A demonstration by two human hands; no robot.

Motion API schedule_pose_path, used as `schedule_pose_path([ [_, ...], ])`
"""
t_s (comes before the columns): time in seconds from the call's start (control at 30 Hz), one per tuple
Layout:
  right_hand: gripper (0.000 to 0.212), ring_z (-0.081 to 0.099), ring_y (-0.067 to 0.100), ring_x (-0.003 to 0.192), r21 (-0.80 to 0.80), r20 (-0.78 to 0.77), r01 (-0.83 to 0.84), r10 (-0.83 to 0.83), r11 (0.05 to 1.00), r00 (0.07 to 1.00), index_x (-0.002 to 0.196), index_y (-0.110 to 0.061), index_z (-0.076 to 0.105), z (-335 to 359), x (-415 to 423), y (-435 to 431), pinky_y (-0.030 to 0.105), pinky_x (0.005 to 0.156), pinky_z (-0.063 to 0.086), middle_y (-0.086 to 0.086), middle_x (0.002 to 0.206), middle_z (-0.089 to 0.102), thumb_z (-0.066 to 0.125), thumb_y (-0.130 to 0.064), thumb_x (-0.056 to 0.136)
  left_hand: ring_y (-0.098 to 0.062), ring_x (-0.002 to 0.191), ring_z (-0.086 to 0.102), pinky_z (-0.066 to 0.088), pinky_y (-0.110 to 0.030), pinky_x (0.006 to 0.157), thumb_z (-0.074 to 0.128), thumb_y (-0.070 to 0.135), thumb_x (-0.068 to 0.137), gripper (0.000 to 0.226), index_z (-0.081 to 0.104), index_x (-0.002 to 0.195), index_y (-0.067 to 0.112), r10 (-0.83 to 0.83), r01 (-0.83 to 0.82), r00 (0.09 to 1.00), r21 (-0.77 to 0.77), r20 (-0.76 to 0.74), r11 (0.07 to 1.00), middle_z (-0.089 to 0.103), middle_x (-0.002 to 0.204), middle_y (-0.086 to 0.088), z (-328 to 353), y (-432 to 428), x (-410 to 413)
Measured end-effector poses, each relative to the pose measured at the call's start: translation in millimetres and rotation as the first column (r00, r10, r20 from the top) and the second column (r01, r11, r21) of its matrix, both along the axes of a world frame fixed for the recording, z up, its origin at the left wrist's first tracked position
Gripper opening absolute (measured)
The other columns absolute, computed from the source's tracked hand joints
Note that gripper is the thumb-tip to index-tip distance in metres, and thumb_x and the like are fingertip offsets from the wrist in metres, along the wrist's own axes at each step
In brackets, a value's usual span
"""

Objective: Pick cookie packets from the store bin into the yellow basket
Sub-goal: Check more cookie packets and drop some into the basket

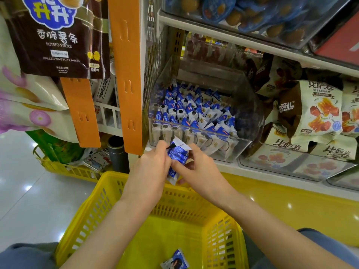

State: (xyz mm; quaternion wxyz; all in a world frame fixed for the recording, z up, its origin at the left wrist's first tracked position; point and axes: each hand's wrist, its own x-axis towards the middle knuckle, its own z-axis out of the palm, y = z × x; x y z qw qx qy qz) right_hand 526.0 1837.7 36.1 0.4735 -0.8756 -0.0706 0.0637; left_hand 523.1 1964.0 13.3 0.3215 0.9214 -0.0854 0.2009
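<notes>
Left hand (149,167) and right hand (202,171) close together just above the far rim of the yellow basket (91,206). Fingers of both curled round a small bunch of blue-and-white cookie packets (177,155), pinched between the two hands. Probably two or three in the bunch, hard to count behind the fingers. One white crimped end sticking up above the knuckles, another packet hanging down beside the left hand, near the rim. Bare forearms reaching in from the lower edge, across the basket.

Nearest of all, on the bottom of the basket: a lone packet (174,261) of the same kind, lying by itself on the yellow grid. Blue cloth (23,255) at both lower corners, either side of the basket.

Beyond the hands, on the white shelf (252,172): the clear store bin (250,105), open at the top. Inside it, a stock of packets (194,113) in the same blue and white, standing in rough rows and filling the lower part.

Just right of the bin, cream and brown snack packs (318,111) piled in a neighbouring clear bin. Left of the bin, two orange hanging strips (127,74). Top left, a dark brown bag marked POTATO STICKS (58,41).

Low on the left, on the glossy floor (17,191), a second basket (56,166), also yellow, with green bags (58,148) in it.

Farthest up, on the shelf above, an upper bin (262,14) of blue-wrapped round snacks.
</notes>
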Motion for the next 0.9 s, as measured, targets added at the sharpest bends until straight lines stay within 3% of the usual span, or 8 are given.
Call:
schedule_pose_path([
  [0.2,0.017,0.060,0.000,0.092,0.106,0.060,-0.055,0.049,0.993,0.997,0.109,-0.030,0.051,2,1,1,0.030,0.086,0.053,-0.019,0.101,0.059,0.051,-0.031,0.093,-0.010,0.057,0.054,0.046,-0.014,0.053,0.038,0.021,0.098,0.024,0.050,0.079,0.025,-0.010,-0.028,0.995,-0.371,-0.099,0.928,0.055,0.065,0.006,7,2,6],
  [0.33,0.033,0.054,-0.009,0.103,0.128,0.081,-0.067,0.056,0.990,0.995,0.126,-0.028,0.047,2,3,-2,0.016,0.089,0.047,-0.022,0.111,0.056,0.051,-0.028,0.093,-0.013,0.094,0.066,0.056,-0.030,0.077,0.039,0.046,0.093,0.029,0.062,0.098,0.029,-0.368,-0.031,0.882,-0.816,-0.294,0.577,0.069,0.097,0.002,18,1,7],
  [0.43,0.053,0.053,-0.005,0.106,-0.025,0.184,-0.075,0.078,0.997,0.980,0.136,-0.028,0.039,-1,1,-2,0.012,0.085,0.047,-0.013,0.121,0.054,0.060,-0.026,0.088,-0.009,0.100,0.064,0.052,-0.033,0.086,0.055,0.059,0.077,0.049,0.054,0.117,0.031,-0.473,-0.006,0.804,-0.799,-0.362,0.601,0.066,0.110,0.006,17,0,3],
  [0.53,0.072,0.050,-0.015,0.099,-0.025,0.193,-0.075,0.079,0.997,0.978,0.138,-0.026,0.032,-2,0,1,0.009,0.084,0.045,-0.022,0.114,0.049,0.070,-0.019,0.078,-0.012,0.088,0.066,0.051,-0.027,0.069,0.057,0.033,0.089,0.039,0.045,0.126,0.031,-0.423,-0.069,0.815,-0.791,-0.396,0.608,0.065,0.109,-0.001,19,-3,2],
  [0.6,0.078,0.047,-0.023,0.089,0.035,0.127,-0.068,0.063,0.997,0.990,0.137,-0.023,0.034,3,3,1,0.002,0.074,0.042,-0.028,0.106,0.046,0.076,-0.019,0.071,-0.019,0.090,0.065,0.052,-0.037,0.075,0.053,0.024,0.092,0.032,0.043,0.123,0.028,-0.397,-0.135,0.806,-0.789,-0.440,0.600,0.063,0.107,-0.008,18,-3,3],
  [0.7,0.063,0.050,-0.020,0.087,0.040,0.078,-0.089,0.086,0.995,0.993,0.127,-0.022,0.047,13,9,-5,0.002,0.075,0.040,-0.025,0.100,0.054,0.078,-0.021,0.071,-0.022,0.094,0.066,0.054,-0.041,0.085,0.053,0.022,0.093,0.027,0.045,0.118,0.027,-0.426,-0.157,0.799,-0.831,-0.424,0.534,0.064,0.109,-0.009,19,-1,5],
  [0.77,0.046,0.057,-0.011,0.084,0.137,0.022,-0.081,0.079,0.987,0.997,0.119,-0.017,0.054,19,11,-10,0.008,0.080,0.045,-0.017,0.095,0.061,0.073,-0.013,0.077,-0.009,0.081,0.065,0.054,-0.027,0.071,0.053,0.022,0.092,0.029,0.052,0.121,0.018,-0.437,-0.144,0.811,-0.856,-0.390,0.497,0.067,0.097,-0.001,19,2,7],
  [0.9,0.026,0.063,0.002,0.067,0.353,-0.065,0.043,-0.021,0.935,0.998,0.112,-0.002,0.060,28,14,-20,0.013,0.064,0.052,0.005,0.086,0.066,0.061,-0.005,0.086,0.006,0.052,0.051,0.040,-0.010,0.047,0.053,0.027,0.091,0.014,0.059,0.099,0.017,-0.389,-0.151,0.834,-0.840,-0.392,0.521,0.059,0.063,0.017,20,5,9],
])
